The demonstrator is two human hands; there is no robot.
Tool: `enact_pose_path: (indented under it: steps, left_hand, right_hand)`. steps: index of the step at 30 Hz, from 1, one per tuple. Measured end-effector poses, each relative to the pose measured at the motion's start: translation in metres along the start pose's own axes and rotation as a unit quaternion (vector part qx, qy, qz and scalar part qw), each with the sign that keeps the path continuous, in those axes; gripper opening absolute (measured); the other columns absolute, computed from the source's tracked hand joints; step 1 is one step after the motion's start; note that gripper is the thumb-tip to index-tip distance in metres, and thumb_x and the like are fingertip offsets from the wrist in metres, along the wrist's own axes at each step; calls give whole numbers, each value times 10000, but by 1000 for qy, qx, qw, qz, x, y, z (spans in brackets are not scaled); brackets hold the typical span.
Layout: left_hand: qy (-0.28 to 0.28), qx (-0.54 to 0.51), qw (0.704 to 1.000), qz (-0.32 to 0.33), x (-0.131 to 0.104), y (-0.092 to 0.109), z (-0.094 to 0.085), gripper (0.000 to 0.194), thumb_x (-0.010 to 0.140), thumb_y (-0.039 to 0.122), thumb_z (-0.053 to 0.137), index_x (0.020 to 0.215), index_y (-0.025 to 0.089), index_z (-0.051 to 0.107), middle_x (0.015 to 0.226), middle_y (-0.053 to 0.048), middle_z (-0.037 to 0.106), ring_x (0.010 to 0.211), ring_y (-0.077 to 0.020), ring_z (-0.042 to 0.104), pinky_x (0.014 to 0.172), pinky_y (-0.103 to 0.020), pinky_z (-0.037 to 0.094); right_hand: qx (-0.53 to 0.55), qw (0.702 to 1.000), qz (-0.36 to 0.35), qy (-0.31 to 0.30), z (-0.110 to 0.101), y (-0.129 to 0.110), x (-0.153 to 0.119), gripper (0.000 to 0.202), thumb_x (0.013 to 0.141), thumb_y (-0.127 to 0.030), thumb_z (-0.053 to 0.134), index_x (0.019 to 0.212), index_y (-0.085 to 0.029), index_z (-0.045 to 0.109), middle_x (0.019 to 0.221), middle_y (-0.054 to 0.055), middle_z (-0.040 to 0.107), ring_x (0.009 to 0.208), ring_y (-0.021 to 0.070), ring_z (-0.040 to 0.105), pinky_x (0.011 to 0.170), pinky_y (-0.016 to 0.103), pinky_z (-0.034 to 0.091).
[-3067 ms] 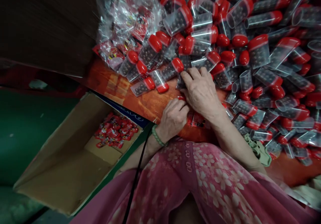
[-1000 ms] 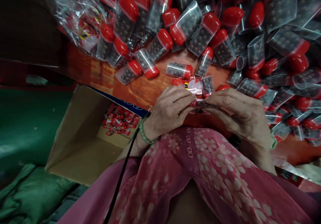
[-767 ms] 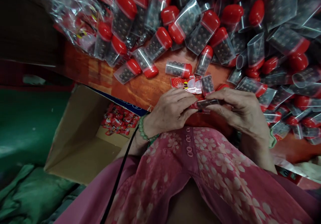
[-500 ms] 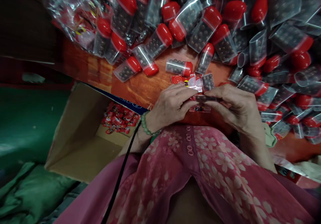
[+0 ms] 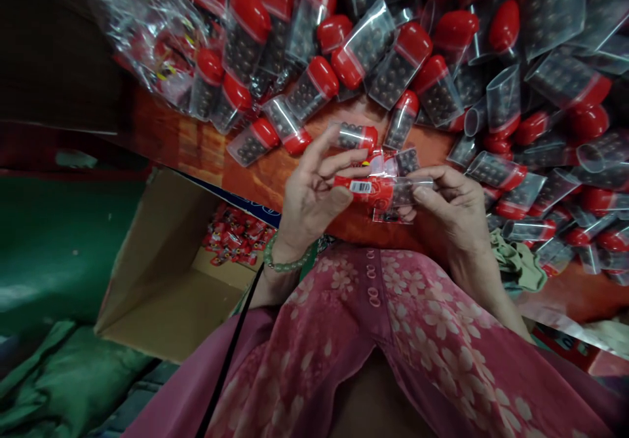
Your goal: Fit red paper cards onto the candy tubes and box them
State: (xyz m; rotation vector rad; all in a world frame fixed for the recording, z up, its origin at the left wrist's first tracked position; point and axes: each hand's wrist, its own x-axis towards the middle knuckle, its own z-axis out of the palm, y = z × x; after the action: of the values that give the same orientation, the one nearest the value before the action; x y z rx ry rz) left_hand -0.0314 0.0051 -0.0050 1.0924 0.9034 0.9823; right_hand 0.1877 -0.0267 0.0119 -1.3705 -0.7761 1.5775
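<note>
A small clear packet of dark balls [image 5: 403,191] with a red printed end and a white barcode label lies level between my hands. Its clear right end is pinched between the thumb and fingers of my right hand [image 5: 457,209]. My left hand [image 5: 305,199] is at the red end, fingers spread and apart, the thumb close against the packet's lower edge; whether it touches is hard to tell. Behind it on the table lies another red-and-clear packet [image 5: 407,161], partly hidden. A clear tube with a red cap [image 5: 366,138] rests just beyond my left fingertips.
Many red-capped clear tubes [image 5: 358,45] of dark balls are heaped across the back and right of the orange-brown table [image 5: 255,177]. A crinkled clear bag [image 5: 142,38] lies at the back left. Below the table's left edge, an open cardboard box [image 5: 147,261] contains small red packets [image 5: 236,234].
The packet has turned from edge-on to show its red, barcoded face. My left hand has shifted left and its fingers have spread; my right hand keeps its pinch.
</note>
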Motion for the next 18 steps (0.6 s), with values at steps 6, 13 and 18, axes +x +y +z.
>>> enact_pose_path:
  steps: [6,13,18]
  left_hand:
    - [6,-161,978,-132,-8,-10,22,747,711,530,884,1341,249,598,1331,-119,713,1139,-238,737,1010,-371,588]
    - [139,-210,949,-189,-1,-11,38,384,731,497,875,905,188,725,879,-23,780,857,-155,743,822,-293,598]
    - [179,-233,940,-172,5,-14,43,367,705,448,903,908,190,738,860,9,780,796,-123,740,833,-288,586]
  right_hand:
    - [86,995,53,6,11,4,8,307,751,-416,884,924,-219,724,567,-60,715,474,119,704,472,175,588]
    - [32,999,33,-8,17,8,1,342,826,-391,825,1110,-234,717,830,-11,815,717,153,800,719,283,688]
    - [20,999,-19,32,21,17,-2,305,828,-342,821,1095,-238,717,859,-14,824,761,153,807,716,271,684]
